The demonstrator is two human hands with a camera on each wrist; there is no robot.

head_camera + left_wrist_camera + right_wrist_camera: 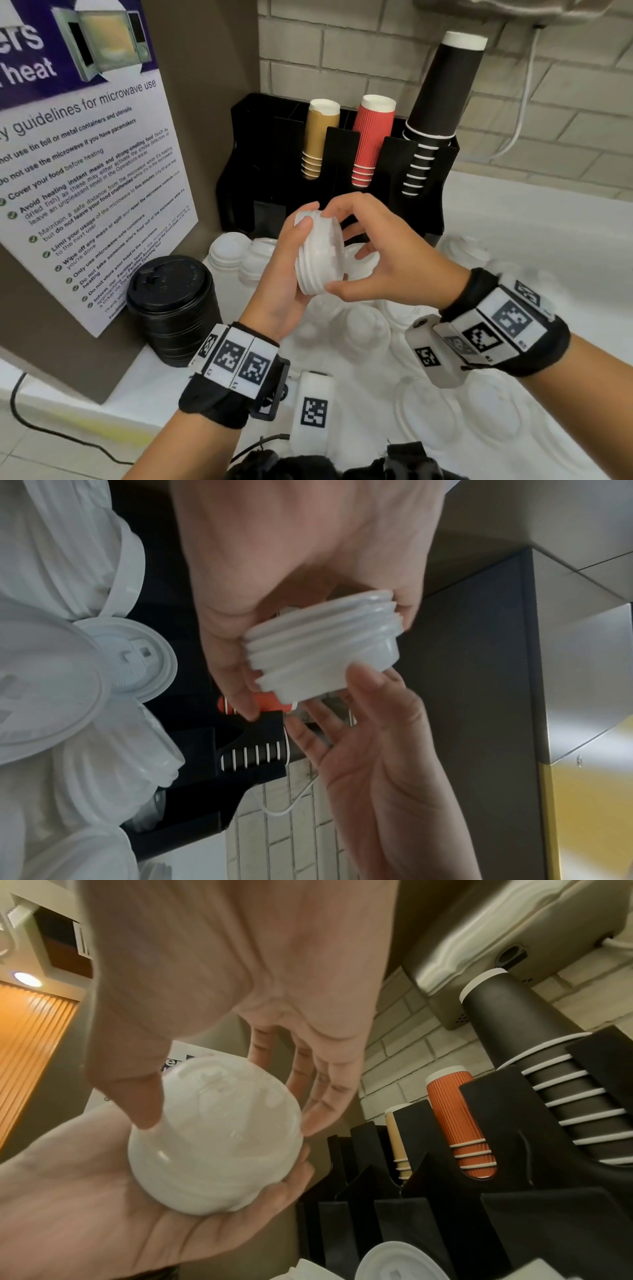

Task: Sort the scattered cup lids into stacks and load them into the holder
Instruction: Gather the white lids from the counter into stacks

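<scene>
1. The left hand (286, 274) cups a small stack of white lids (318, 253), with its fingers curled round the side.
2. The right hand (383, 253) pinches the same stack between thumb and first finger. Its other fingers are spread loose.
3. The stack is in the air, in front of the black holder (342, 164).

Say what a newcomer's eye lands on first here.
First, the small stack of white lids held in mid-air at the centre, gripped by the left hand from below and the right hand from the side. Behind it stands the black holder with tan, red and black cup stacks, the black cup stack tallest. A stack of black lids sits at the left, by the microwave poster.
</scene>
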